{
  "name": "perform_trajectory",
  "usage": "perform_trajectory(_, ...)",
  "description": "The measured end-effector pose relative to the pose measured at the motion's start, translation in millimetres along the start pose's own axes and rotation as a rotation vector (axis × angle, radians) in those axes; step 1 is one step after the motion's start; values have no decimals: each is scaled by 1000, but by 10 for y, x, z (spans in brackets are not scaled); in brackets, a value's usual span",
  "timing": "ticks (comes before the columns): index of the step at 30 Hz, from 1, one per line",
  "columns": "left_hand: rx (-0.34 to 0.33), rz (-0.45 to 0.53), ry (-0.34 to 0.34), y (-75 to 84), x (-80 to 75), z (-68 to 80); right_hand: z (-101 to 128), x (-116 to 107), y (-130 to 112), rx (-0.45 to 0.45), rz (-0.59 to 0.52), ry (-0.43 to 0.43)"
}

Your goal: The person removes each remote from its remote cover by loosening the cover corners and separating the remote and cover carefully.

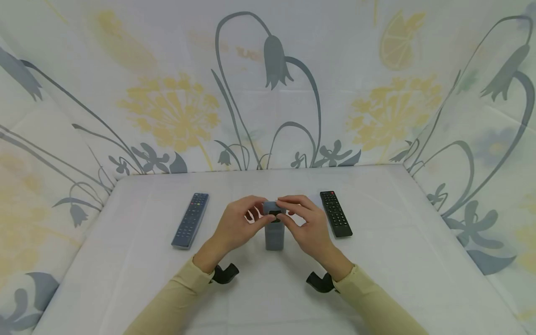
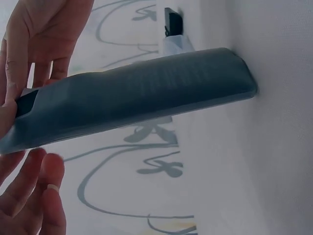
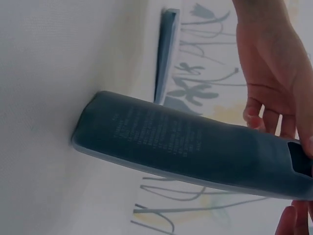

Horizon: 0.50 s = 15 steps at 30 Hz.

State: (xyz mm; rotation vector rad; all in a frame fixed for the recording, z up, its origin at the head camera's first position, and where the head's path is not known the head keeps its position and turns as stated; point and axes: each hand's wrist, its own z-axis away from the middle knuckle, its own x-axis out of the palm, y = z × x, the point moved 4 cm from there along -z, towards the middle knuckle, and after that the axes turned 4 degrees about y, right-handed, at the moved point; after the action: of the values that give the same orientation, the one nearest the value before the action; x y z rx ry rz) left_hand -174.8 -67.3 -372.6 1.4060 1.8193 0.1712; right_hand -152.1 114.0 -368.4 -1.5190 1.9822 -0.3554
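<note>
A remote control in a blue-grey translucent sleeve (image 1: 274, 238) stands on end between the two hands, its lower end at the tabletop. Faint printed lines show through the sleeve's broad face (image 3: 156, 129) in the right wrist view. Near the top, a dark cut-out (image 3: 299, 159) interrupts the sleeve. My left hand (image 1: 237, 224) holds the upper end from the left, thumb by the dark cut-out. From the right, my right hand (image 1: 311, 227) grips the same end, index finger over the top and thumb at the cut-out.
On the white-covered table (image 1: 138, 279), a blue-tinted remote (image 1: 190, 221) lies to the left and a black remote (image 1: 336, 214) to the right. A flower-patterned cloth (image 1: 251, 107) rises behind and along the sides. Black curved mounts (image 1: 225, 273) sit at both wrists.
</note>
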Motion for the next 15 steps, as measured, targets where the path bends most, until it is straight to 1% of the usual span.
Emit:
perform_trajectory(2, 65, -56, 26, 38, -15, -9, -2, 6, 4, -8, 2, 1)
perform_trajectory(5, 200, -118, 89, 126, -27, -12, 3, 6, -6, -26, 8, 2)
perform_trajectory(7, 269, -132, 121, 184, -34, -15, 14, 2, -11, -36, 12, 5)
perform_trajectory(8, 292, -133, 129, 205, -36, -17, 22, -2, -10, -41, 13, 7)
perform_trajectory(10, 311, -130, 136, 226, -41, -22, 34, -10, -3, -53, 16, 15)
perform_trajectory(15, 320, -140, 141, 222, -59, -15, 38, -14, 13, -80, 20, 28)
